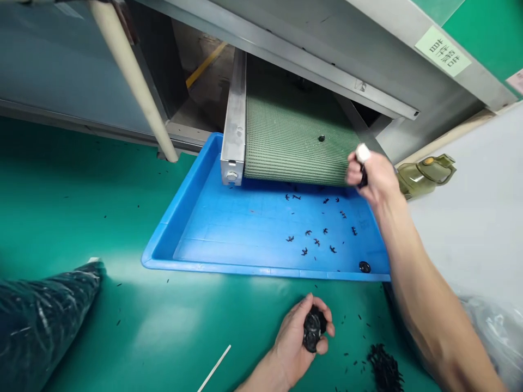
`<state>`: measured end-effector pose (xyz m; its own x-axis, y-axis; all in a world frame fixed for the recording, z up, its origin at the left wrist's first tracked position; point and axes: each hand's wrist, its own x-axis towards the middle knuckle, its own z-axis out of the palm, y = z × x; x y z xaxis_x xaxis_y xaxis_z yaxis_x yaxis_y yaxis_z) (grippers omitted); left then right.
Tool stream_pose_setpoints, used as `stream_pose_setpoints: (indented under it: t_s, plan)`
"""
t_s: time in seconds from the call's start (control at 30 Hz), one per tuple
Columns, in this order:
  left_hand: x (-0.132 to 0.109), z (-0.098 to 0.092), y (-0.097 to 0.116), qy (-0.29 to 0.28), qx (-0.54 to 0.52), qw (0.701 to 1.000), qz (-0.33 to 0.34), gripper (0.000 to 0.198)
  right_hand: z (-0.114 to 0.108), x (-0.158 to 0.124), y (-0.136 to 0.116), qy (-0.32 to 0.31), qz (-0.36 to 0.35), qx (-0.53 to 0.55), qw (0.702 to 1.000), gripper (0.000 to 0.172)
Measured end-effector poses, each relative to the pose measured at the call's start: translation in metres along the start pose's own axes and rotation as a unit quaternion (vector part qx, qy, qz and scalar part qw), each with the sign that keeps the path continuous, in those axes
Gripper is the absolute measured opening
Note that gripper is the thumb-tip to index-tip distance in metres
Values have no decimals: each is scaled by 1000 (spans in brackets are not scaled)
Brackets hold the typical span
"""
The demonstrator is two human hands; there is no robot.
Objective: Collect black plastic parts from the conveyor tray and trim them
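My left hand (292, 340) is cupped, fingers curled around several shiny black round parts (312, 329), above the green surface in front of the tray. My right hand (379, 177) is closed around a black part (363, 177) at the right front corner of the green conveyor belt (294, 136). A white cover sits on one of its fingertips. On the belt lies a single small black round part (321, 138), left of my right hand. Another black round part (365, 267) rests in the blue tray (229, 269), near its front right corner.
Small black scraps (316, 242) are scattered in the tray, and a heap of black scraps (384, 367) lies at the bottom right. A green bottle (427, 175) stands beyond my right wrist. A white stick (214, 367) and a dark plastic bag (44, 321) are at left.
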<state>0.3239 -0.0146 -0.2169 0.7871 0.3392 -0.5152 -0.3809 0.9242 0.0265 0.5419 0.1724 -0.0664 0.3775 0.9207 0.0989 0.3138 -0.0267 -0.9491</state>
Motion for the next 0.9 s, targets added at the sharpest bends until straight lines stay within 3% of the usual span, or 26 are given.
stream_pose_setpoints:
  t_s: [0.07, 0.13, 0.2, 0.27, 0.33, 0.43, 0.57, 0.63, 0.7, 0.77, 0.8, 0.9]
  plan:
    - [1, 1, -2, 11, -20, 1000, 0, 28, 9, -74, 8, -84, -8, -45, 995, 21]
    - [2, 1, -5, 42, -43, 998, -5, 24, 24, -147, 22, -192, -23, -163, 967, 14]
    - [2, 1, -6, 85, -65, 994, -8, 19, 38, -206, 37, -238, -79, -243, 937, 16]
    - [1, 2, -5, 114, -85, 989, -24, 18, 47, -242, 51, -256, -157, -330, 895, 19]
    - [-1, 4, -3, 132, -104, 985, -45, 20, 50, -259, 60, -243, -200, -404, 859, 20]
    - [-4, 9, 0, 138, -131, 981, -50, 23, 47, -264, 62, -230, -208, -420, 853, 19]
    - [-5, 15, 1, 122, -150, 981, -32, 27, 38, -264, 51, -205, -201, -303, 909, 11]
    - [-6, 16, 0, 133, -127, 983, -21, 23, 23, -258, 44, -182, -189, -245, 933, 10]
    - [-6, 16, -1, 124, -86, 988, -19, 16, -2, -241, 41, -137, -151, -269, 941, 14]
    - [-7, 16, -1, 98, -51, 994, -20, 13, -36, -213, 43, -82, -75, -386, 916, 19]
    - [-8, 16, -1, 86, -43, 995, -20, 13, -52, -197, 47, -89, -25, -459, 884, 20]
    - [-8, 14, -1, 71, -50, 996, -19, 13, -87, -148, 68, -119, 21, -489, 864, 14]
